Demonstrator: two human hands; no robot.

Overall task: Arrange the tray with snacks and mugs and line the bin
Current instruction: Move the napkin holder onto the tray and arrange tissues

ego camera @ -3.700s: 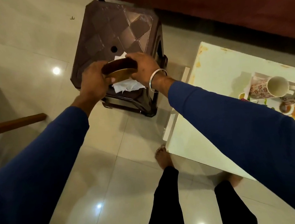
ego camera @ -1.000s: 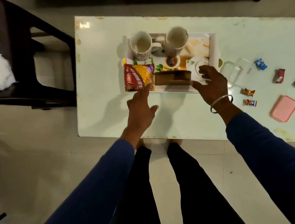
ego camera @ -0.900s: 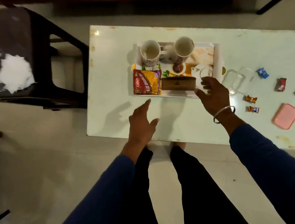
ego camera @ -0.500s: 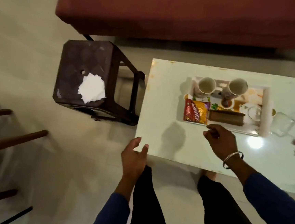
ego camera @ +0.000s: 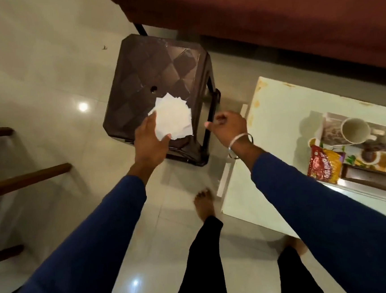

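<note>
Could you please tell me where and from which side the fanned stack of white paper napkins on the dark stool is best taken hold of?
Probably at the near-left edge of the fanned stack of white paper napkins, lying flat on the dark brown plastic stool. The left hand already touches that edge; a thumb-over, fingers-under pinch there should keep the loose sheets together.

left hand (ego camera: 151, 142) spread, right hand (ego camera: 228, 126) curled

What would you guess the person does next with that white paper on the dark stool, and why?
Probably close the left hand on the stack of white paper napkins and lift it. Its fingers already lie at the stack's near edge on the dark plastic stool, while the right hand hovers beside it, holding nothing. The brown holder waits on the tray.
</note>
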